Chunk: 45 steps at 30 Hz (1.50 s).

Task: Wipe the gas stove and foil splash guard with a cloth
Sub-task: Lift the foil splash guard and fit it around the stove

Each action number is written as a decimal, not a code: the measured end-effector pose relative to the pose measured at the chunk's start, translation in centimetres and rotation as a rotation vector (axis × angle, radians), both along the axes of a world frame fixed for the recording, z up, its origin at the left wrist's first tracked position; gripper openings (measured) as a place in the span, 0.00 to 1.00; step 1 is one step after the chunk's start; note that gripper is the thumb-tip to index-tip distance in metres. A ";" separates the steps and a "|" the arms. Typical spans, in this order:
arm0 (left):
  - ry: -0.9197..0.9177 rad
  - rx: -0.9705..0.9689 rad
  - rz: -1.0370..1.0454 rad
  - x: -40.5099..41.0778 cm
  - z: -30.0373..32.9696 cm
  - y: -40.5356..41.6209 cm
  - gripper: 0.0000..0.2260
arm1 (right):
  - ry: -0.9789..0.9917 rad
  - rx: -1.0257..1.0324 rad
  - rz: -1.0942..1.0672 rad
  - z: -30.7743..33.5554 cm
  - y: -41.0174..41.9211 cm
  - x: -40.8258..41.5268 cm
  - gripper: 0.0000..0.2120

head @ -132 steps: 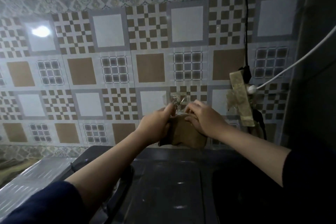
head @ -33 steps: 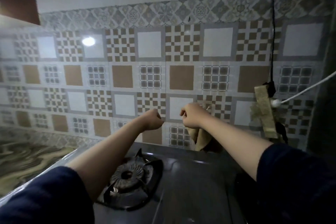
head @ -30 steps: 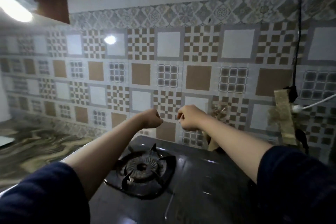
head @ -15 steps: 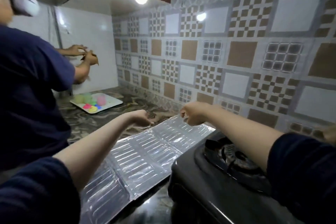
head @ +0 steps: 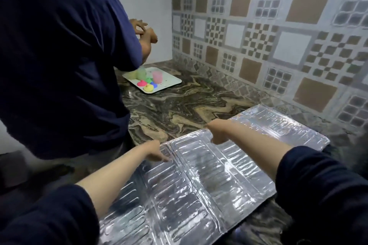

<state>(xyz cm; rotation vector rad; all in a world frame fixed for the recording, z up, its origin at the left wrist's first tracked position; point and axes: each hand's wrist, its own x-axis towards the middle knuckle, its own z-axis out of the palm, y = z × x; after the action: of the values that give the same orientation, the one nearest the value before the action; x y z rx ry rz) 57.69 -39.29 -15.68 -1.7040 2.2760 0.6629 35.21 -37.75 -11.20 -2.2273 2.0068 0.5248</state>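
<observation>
From the head view, we are looking down at the foil splash guard [head: 199, 181] lying flat on the marbled worktop [head: 179, 105]. It is unfolded into ribbed panels, its long axis running from the lower left of the frame up to the far right, where its far end reaches near the patterned tile wall [head: 278, 26].

Our left hand [head: 154, 152] is down at the guard's far-left edge, fingers extended and loosely spread, tips touching the foil, holding nothing. Our right hand [head: 216, 132] sits at the guard's far long edge, fingers curled in tight. It looks to be pinching that edge, though we cannot tell for sure. Both forearms reach out over the foil, dark blue sleeves at the bottom of the frame.

Further back on the worktop, well apart from the guard, sits a white tray [head: 171, 82]. On it we see a pale green cup [head: 141, 72] and a pink cup [head: 157, 76], both upright, with small pink, green, blue and yellow pieces [head: 148, 85] clustered beside them.

A second person in a dark blue shirt [head: 59, 55] stands at the left, hands raised above the tray.
</observation>
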 end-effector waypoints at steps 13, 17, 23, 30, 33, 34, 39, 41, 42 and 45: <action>0.004 -0.099 -0.014 1.7 -4.7 -5.6 0.31 | 0.152 0.181 0.085 -5.5 -9.3 2.6 0.31; -0.018 -0.108 0.003 1.5 -5.0 -6.2 0.30 | 0.162 0.248 0.090 -5.7 -10.6 2.5 0.27; -0.017 -0.067 0.057 1.2 -4.7 -6.1 0.34 | 0.242 0.136 0.124 -6.0 -11.2 0.8 0.16; -0.016 -0.087 0.073 1.6 -1.7 -5.2 0.34 | 0.194 0.253 0.067 -1.9 -10.2 -1.2 0.24; -0.032 -0.120 0.062 2.2 0.2 -4.9 0.33 | 0.202 0.137 0.074 -0.4 -9.3 -1.8 0.22; -0.040 -0.120 0.051 2.4 1.0 -4.7 0.33 | 0.212 0.106 0.075 0.4 -8.9 -2.0 0.20; -0.020 -0.103 -0.043 3.9 5.9 -5.6 0.19 | 0.202 -0.074 0.086 5.3 -6.8 -2.6 0.18; 0.028 -0.122 -0.036 4.5 8.5 -6.1 0.09 | 0.210 -0.151 0.065 7.8 -6.0 -3.2 0.18; 0.057 -0.131 -0.028 4.6 9.8 -6.2 0.05 | 0.218 -0.188 0.061 9.0 -5.6 -3.5 0.17; 0.119 -0.222 -0.044 4.3 14.0 -5.7 0.04 | 0.233 -0.313 0.040 12.6 -4.0 -4.4 0.16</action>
<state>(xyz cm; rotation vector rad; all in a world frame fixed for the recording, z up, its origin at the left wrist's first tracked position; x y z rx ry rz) 62.03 -44.98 -1.69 -1.7447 2.5462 0.5327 30.85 -41.77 1.36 -2.4897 2.3034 0.5276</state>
